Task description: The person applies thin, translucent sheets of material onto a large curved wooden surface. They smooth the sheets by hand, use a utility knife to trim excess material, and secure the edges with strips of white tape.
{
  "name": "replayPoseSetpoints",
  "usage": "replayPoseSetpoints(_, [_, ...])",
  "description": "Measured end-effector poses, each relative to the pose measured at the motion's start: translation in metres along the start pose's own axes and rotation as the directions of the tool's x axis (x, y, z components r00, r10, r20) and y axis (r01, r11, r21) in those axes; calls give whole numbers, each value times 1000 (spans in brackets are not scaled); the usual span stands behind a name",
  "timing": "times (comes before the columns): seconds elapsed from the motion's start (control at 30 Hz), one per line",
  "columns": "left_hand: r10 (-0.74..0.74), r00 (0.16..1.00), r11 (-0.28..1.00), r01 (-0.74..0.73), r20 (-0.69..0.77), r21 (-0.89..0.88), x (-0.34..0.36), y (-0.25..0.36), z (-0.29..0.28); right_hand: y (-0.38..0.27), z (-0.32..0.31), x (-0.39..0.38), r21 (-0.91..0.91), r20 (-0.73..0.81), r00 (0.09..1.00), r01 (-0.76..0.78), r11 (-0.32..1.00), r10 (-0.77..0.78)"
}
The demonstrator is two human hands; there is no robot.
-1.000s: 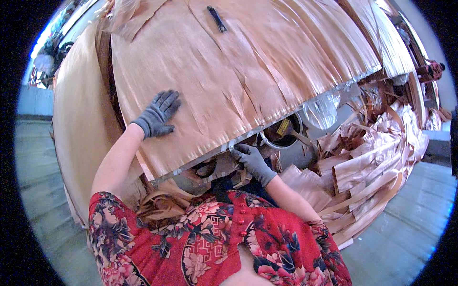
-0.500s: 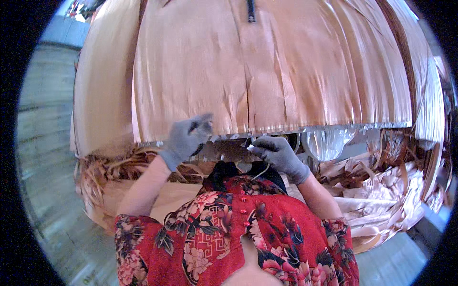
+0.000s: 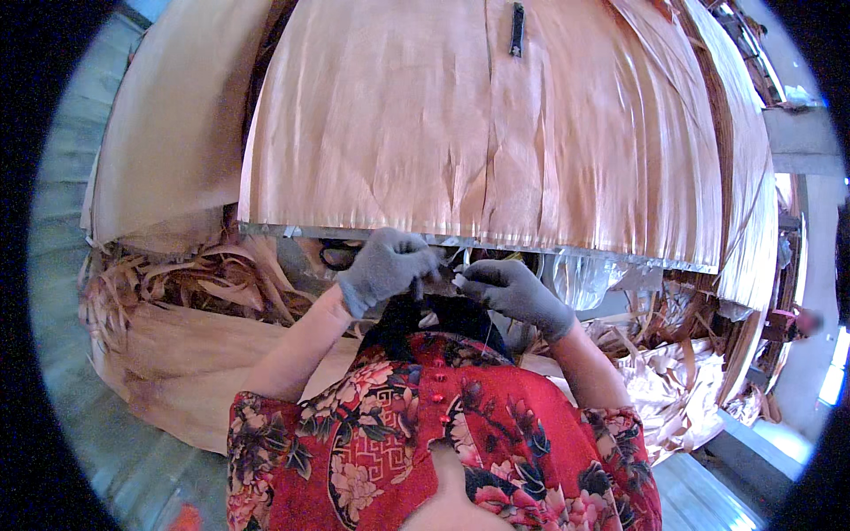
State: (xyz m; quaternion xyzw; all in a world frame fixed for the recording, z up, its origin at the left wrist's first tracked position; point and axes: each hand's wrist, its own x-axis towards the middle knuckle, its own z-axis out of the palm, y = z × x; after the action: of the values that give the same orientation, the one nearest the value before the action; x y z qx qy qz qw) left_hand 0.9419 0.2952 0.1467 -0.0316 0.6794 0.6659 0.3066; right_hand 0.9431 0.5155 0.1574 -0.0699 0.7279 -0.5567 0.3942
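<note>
Both my hands wear grey gloves and meet just below the near edge of a broad stack of thin wood veneer sheets (image 3: 381, 133). My left hand (image 3: 390, 270) has its fingers drawn together; something dark shows under them, and what they hold I cannot make out. Close beside it, my right hand (image 3: 518, 296) pinches a small white piece (image 3: 459, 280) between thumb and forefinger. A thin pale thread (image 3: 486, 338) hangs below the right hand in front of my red flowered shirt.
A black strip-like tool (image 3: 516, 31) lies on the veneer. Another veneer stack (image 3: 168, 124) stands to the left, and more sheets (image 3: 748, 203) to the right. Veneer scraps (image 3: 221, 274) pile up below the edge. Clear plastic (image 3: 580, 276) hangs under the stack by my right hand.
My left hand has come down and to the right, nearer my right hand. The right hand keeps its pinch on the white piece. The whole view has shifted and tilted a little.
</note>
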Motion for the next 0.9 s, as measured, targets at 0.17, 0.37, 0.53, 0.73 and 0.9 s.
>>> replayPoseSetpoints(0.17, [-14, 996, 995, 22, -85, 95, -4, 5, 0, -14, -7, -6, 100, -34, 998, -48, 994, 51])
replayPoseSetpoints(0.37, [-80, 997, 986, 78, 6, 147, 5, 8, 39, 6, -25, 10, -126, 109, 993, 62, 990, -48])
replayPoseSetpoints(0.53, [64, 969, 968, -2, -237, 250, 9, 8, 46, 1, -55, 7, -51, 252, 967, -12, 999, 25])
replayPoseSetpoints(0.73, [315, 822, 694, 142, -475, 706, 32, 13, 54, 21, -89, 24, -161, 118, 992, -33, 986, 53])
replayPoseSetpoints(0.9, [353, 778, 424, 362, -520, 830, 65, -4, 55, 31, -98, 52, -418, 36, 999, 47, 907, -36])
